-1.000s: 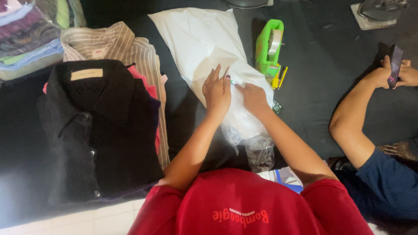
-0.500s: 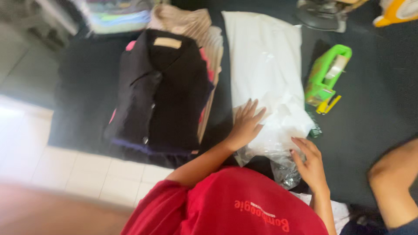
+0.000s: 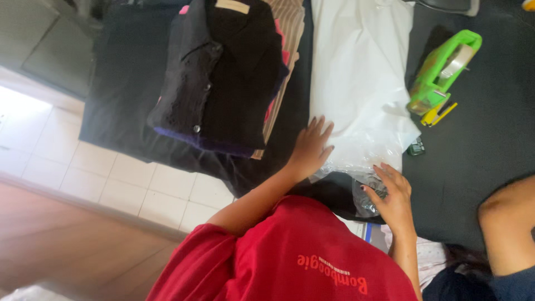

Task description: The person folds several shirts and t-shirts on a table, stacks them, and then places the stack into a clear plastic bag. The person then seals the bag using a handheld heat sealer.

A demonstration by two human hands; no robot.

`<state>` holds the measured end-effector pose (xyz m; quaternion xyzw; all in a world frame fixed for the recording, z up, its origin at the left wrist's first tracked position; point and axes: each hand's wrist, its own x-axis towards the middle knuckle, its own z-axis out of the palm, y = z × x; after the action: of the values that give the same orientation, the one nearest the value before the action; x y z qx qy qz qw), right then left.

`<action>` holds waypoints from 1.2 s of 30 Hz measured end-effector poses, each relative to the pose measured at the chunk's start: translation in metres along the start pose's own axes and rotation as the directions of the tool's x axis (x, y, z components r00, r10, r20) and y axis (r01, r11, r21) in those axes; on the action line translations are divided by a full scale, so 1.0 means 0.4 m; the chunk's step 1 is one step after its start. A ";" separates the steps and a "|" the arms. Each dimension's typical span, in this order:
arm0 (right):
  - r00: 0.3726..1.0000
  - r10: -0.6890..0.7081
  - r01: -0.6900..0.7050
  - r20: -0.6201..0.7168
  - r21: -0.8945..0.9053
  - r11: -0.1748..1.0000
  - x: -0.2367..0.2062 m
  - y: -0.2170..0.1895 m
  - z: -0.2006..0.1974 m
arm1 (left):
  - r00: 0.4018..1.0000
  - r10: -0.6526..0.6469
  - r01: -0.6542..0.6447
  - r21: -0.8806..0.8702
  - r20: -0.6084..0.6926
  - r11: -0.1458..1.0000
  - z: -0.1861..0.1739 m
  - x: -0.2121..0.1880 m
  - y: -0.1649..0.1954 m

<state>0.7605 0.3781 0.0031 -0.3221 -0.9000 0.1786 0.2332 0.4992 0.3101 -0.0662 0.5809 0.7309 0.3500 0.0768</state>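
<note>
The clear plastic bag lay at the near end of the folded white garment, on the black mat; the left hand pressed flat on its left edge, fingers spread wide, holding nothing; the right hand rested on its crumpled near end, fingers loosely open; pale floor tiles showed left; a black shirt topped a stack beside; a green tape dispenser stood right; another person's arm was near.
</note>
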 end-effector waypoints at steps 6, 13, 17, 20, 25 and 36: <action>0.998 -0.032 0.036 -0.062 0.062 0.997 -0.025 -0.011 0.017 | 0.984 0.050 -0.076 -0.154 -0.169 0.985 -0.082 -0.108 0.039; 0.952 -0.167 0.235 -0.257 0.259 0.937 0.007 -0.054 0.056 | 0.894 0.363 -0.398 -0.091 -0.263 0.913 -0.391 -0.166 0.162; 0.931 -0.228 0.318 -0.286 0.322 0.892 0.089 -0.148 0.045 | 0.844 0.407 -0.388 0.125 -0.349 0.913 -0.622 -0.153 0.182; 0.909 -0.265 0.380 -0.321 0.379 0.844 0.194 -0.274 0.009 | 0.872 0.225 -0.220 0.064 -0.435 0.973 -0.779 -0.115 0.147; 0.840 -0.336 0.509 -0.426 0.404 0.760 0.372 -0.523 -0.050 | 0.874 0.093 -0.284 -0.347 -0.477 0.894 -0.935 -0.055 0.055; 0.996 -0.093 0.093 -0.007 0.161 0.983 0.636 -0.816 0.285 | 0.964 -0.182 0.199 0.076 -0.195 0.977 -0.804 0.097 -0.251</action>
<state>0.3635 0.2893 0.1401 -0.2596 -0.8968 0.2398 0.2663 0.2404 0.2014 0.1239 0.4754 0.8031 0.3590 0.0136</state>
